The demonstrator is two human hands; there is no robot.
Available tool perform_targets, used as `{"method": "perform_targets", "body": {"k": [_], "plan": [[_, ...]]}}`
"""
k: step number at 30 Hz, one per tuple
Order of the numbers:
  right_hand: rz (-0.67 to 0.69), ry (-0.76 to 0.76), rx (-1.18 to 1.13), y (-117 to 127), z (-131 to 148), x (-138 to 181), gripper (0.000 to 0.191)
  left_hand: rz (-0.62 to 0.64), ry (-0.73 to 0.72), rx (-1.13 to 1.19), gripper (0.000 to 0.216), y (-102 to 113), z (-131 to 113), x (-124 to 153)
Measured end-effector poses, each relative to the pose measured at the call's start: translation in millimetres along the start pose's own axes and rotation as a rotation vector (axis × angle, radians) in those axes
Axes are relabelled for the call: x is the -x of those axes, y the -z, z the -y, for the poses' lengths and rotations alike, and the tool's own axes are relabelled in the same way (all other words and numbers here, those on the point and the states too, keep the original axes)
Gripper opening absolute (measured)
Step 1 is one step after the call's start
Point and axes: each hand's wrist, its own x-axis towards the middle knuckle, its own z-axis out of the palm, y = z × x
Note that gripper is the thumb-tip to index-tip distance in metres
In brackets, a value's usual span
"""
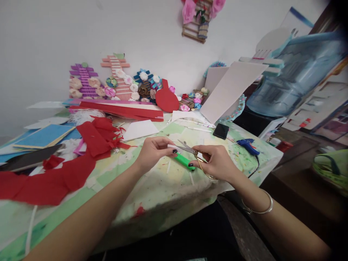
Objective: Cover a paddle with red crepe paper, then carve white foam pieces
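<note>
My left hand (156,152) pinches a small white strip (171,146), which looks like paper, between thumb and fingertips. In my right hand (219,162) are scissors (187,148) with gold-coloured handles, their blades parted and pointing left toward the strip. The blade tips are close to my left fingertips; whether they touch the strip I cannot tell. Beneath the scissors a bright green, long narrow object (185,161) lies on the table, partly hidden by my fingers. A small white piece (200,156) shows by the scissor handles.
Red paper (78,170) and blue sheets (45,136) cover the left of the patterned tablecloth (152,195). To the right are a black phone-like slab (221,131) and a blue glue gun (247,146). Paper-flower crafts (123,81) and a white board (231,90) stand behind.
</note>
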Motion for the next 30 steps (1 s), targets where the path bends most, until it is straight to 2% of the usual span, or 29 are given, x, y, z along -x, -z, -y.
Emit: {"method": "perform_targets", "body": {"k": [8,20,27,30], "plan": [[0.056,0.015,0.038,1.7,6.4,4.1,0.045,0.008,0.022,-0.042,0.013,-1.7,-1.6,-1.0],[-0.024,0.075,0.048,-6.9,-4.5,8.0,0.039,-0.01,0.04,-0.034,0.017,-1.5,1.3,0.1],[-0.079,-0.061,0.093,-6.4,-19.2,-2.4,0.039,0.013,0.078,-0.044,0.02,4.5,5.5,-3.1],[-0.029,-0.157,0.136,-8.5,-28.8,-11.2,0.039,0.004,0.088,-0.046,0.027,8.0,7.6,-4.9]]}}
